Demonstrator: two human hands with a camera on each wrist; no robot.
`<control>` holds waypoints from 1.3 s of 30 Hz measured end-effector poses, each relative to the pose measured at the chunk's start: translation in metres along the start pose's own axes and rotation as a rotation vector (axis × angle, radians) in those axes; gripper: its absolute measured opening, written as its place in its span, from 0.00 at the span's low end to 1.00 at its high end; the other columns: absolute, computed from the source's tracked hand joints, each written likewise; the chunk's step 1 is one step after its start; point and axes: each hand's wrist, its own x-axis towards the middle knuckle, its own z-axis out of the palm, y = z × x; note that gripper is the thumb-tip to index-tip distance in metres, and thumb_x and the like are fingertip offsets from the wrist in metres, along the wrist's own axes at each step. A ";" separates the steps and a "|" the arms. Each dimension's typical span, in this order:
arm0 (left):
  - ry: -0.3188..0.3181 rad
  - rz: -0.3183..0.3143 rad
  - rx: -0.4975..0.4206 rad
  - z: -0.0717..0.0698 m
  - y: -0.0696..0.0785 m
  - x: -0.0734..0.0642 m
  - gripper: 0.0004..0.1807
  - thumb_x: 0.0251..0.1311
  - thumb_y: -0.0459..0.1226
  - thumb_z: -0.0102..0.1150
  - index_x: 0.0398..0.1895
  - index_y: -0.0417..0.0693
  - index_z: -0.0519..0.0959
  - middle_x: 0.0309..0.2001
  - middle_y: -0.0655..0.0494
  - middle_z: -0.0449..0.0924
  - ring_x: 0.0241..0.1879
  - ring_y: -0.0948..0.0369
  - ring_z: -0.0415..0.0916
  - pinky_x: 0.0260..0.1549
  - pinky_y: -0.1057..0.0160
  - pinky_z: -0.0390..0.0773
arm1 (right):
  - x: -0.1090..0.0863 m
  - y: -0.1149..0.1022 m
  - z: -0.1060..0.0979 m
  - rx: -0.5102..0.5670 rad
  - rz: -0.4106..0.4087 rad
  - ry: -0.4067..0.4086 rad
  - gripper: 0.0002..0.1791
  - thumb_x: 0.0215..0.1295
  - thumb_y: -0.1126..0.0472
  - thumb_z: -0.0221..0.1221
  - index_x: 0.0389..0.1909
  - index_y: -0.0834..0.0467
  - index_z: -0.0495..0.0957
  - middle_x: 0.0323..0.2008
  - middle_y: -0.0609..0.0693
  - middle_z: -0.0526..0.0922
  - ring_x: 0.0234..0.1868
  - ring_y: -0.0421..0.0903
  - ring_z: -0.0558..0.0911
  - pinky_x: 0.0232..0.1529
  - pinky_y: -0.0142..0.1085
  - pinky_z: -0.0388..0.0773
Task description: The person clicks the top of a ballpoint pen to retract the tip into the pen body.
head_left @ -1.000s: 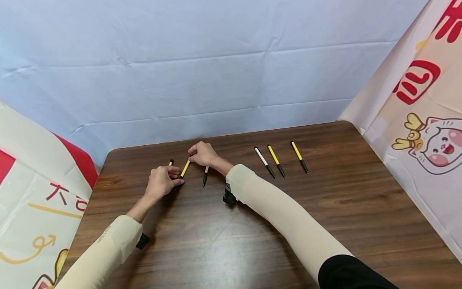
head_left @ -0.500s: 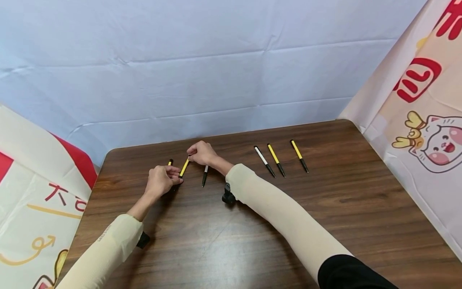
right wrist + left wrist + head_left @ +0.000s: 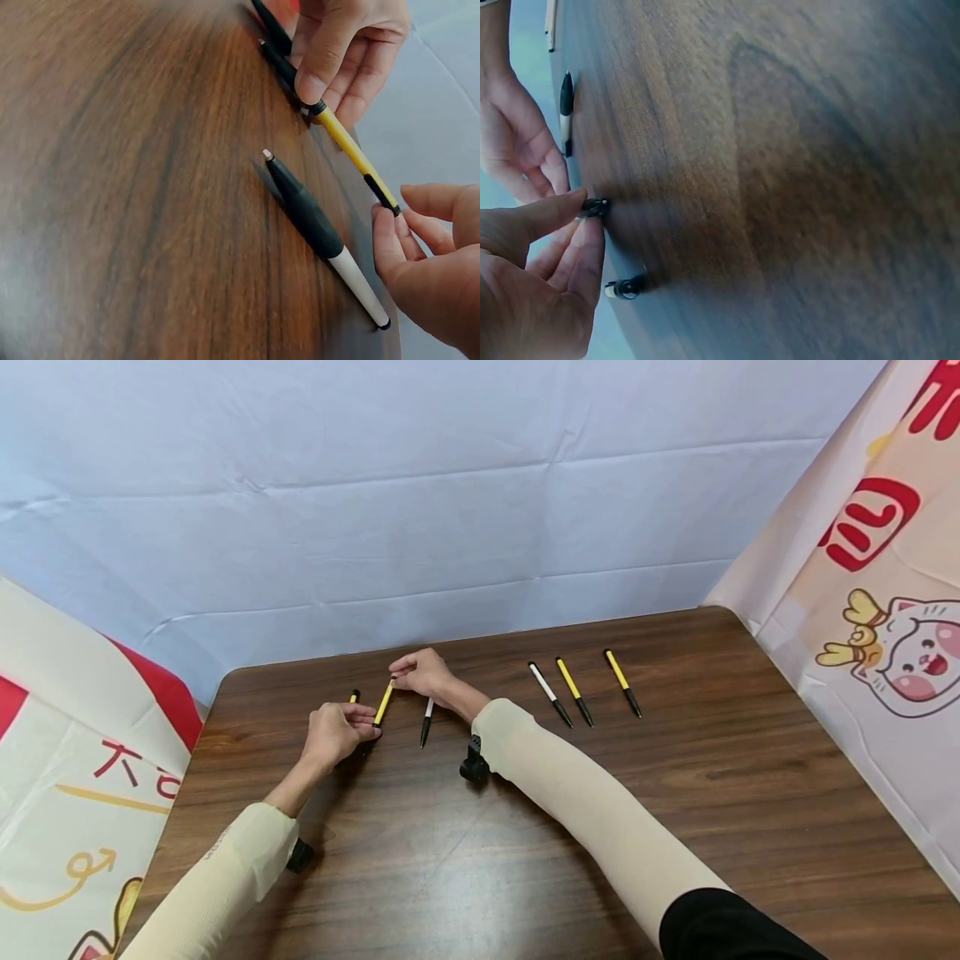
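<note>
At the far left of the tabletop (image 3: 465, 852) | yellow pen (image 3: 384, 702), long axis near-left to far-right | left grip (image 3: 335, 732) pinches its dark near section | right grip (image 3: 425, 673) pinches its far end

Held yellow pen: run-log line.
left hand: pinches yellow pen | right hand: at pen's clip end | nearest white pen: on table
</note>
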 end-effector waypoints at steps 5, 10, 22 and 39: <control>0.010 -0.030 -0.005 0.000 -0.001 0.001 0.14 0.61 0.32 0.77 0.48 0.37 0.90 0.39 0.45 0.92 0.42 0.54 0.91 0.46 0.53 0.88 | 0.002 0.002 0.001 0.213 0.071 -0.033 0.19 0.70 0.72 0.66 0.61 0.67 0.83 0.50 0.59 0.89 0.45 0.45 0.87 0.53 0.36 0.86; 0.006 -0.039 0.009 -0.001 0.000 0.000 0.13 0.63 0.34 0.76 0.49 0.39 0.90 0.40 0.46 0.92 0.44 0.53 0.91 0.50 0.50 0.87 | 0.004 0.004 0.005 0.410 0.129 -0.087 0.23 0.71 0.77 0.62 0.66 0.70 0.78 0.48 0.60 0.87 0.45 0.45 0.87 0.57 0.38 0.85; -0.008 -0.100 -0.202 -0.004 0.009 -0.002 0.13 0.65 0.30 0.72 0.51 0.32 0.88 0.46 0.37 0.90 0.37 0.55 0.91 0.33 0.66 0.88 | 0.004 0.003 0.008 0.470 0.090 -0.152 0.30 0.72 0.75 0.63 0.73 0.64 0.73 0.48 0.63 0.89 0.40 0.46 0.90 0.55 0.44 0.87; -0.057 -0.123 -0.339 -0.006 0.017 -0.005 0.21 0.66 0.31 0.73 0.59 0.29 0.83 0.51 0.37 0.88 0.44 0.52 0.91 0.39 0.64 0.89 | -0.001 0.008 0.015 0.516 0.010 -0.063 0.31 0.65 0.76 0.69 0.69 0.67 0.76 0.41 0.61 0.89 0.40 0.50 0.92 0.48 0.41 0.89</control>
